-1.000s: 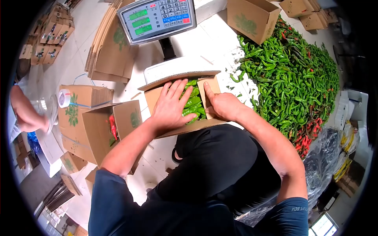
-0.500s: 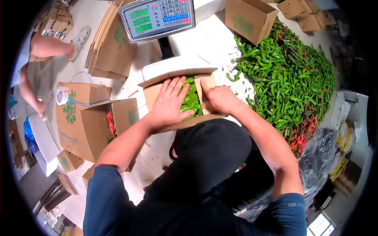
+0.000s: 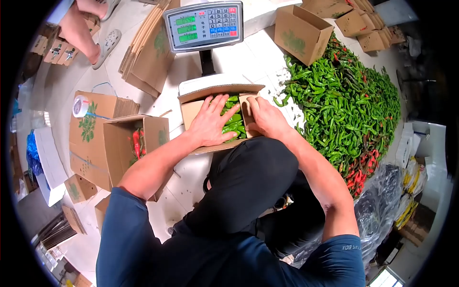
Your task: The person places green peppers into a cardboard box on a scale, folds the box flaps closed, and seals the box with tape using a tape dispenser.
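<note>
In front of my knees is an open cardboard box (image 3: 190, 114) with green peppers (image 3: 233, 126) inside. My left hand (image 3: 209, 123) lies spread over the peppers and the box's left side, fingers apart. On the opposite side, my right hand (image 3: 268, 118) has its fingers bent over the right box flap (image 3: 246, 106), thumb lower down against it. The box's far flap stands raised behind both hands. Part of the peppers is hidden under my left palm.
Beyond the box stands a scale with a lit display (image 3: 203, 26). A large heap of green peppers (image 3: 330, 100) with some red ones covers the floor at right. To the left are a box holding red peppers (image 3: 137, 142), stacked flat cartons (image 3: 149, 62) and another person's leg (image 3: 82, 36).
My right fingers, formerly with the index pointing along the flap, are now bent over it. My left hand stays spread on the peppers. The person at left has shifted up in view.
</note>
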The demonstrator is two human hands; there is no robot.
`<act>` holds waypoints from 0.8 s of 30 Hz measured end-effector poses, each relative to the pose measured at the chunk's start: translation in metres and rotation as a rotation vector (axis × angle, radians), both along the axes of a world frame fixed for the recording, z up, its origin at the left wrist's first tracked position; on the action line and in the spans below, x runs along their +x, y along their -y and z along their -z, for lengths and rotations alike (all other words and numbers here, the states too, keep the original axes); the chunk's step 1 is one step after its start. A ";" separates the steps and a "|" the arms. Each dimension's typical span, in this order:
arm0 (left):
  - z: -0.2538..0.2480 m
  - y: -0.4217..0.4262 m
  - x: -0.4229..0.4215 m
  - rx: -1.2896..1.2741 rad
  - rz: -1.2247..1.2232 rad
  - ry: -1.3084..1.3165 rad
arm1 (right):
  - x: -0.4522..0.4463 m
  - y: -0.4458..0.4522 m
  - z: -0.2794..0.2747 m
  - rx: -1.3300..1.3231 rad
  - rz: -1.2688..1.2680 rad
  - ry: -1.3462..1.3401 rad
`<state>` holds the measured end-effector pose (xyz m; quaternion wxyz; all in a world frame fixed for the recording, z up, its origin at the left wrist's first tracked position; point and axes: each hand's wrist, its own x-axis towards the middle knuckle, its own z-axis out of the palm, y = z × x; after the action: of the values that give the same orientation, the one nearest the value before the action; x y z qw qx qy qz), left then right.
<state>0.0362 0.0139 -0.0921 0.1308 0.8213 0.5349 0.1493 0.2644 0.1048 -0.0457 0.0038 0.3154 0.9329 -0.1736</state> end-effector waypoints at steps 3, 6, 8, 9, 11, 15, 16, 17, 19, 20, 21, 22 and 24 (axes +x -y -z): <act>-0.001 -0.001 -0.001 -0.048 0.004 -0.060 | -0.005 0.000 -0.015 -0.029 0.015 0.002; -0.001 -0.001 -0.001 -0.043 -0.005 -0.050 | -0.013 -0.004 -0.016 -0.093 0.188 0.091; -0.002 0.000 0.002 -0.051 -0.001 -0.042 | -0.019 -0.018 -0.008 -0.077 0.210 0.062; -0.002 -0.001 0.002 -0.054 0.001 -0.041 | -0.026 -0.025 -0.008 -0.078 0.207 0.083; -0.004 -0.002 0.001 -0.052 -0.005 -0.043 | -0.038 -0.024 -0.005 -0.054 0.169 0.116; -0.008 0.007 0.003 -0.108 -0.006 -0.054 | -0.021 -0.015 -0.009 -0.300 0.145 0.078; -0.004 0.010 0.002 -0.025 0.030 -0.025 | -0.015 -0.013 -0.015 -0.368 0.125 0.081; 0.002 0.013 -0.001 0.059 0.068 0.006 | -0.010 -0.011 -0.019 -0.434 0.107 0.084; -0.001 0.013 -0.003 0.295 0.141 0.094 | -0.003 -0.008 -0.008 -0.371 0.067 0.078; 0.001 0.013 -0.004 0.327 0.206 0.102 | 0.000 -0.005 -0.001 -0.343 0.047 0.076; 0.003 0.012 -0.008 0.358 0.265 0.110 | -0.001 -0.003 -0.005 -0.332 0.060 0.101; 0.003 0.011 -0.011 0.388 0.325 0.117 | -0.003 -0.002 -0.014 -0.312 0.056 0.179; -0.003 0.008 -0.013 0.343 0.354 0.097 | -0.009 -0.001 -0.030 -0.275 0.052 0.335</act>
<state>0.0229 0.0058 -0.0894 0.0393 0.9041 0.3429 0.2518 0.2558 0.1058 -0.0155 0.1975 0.3606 0.8782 -0.2444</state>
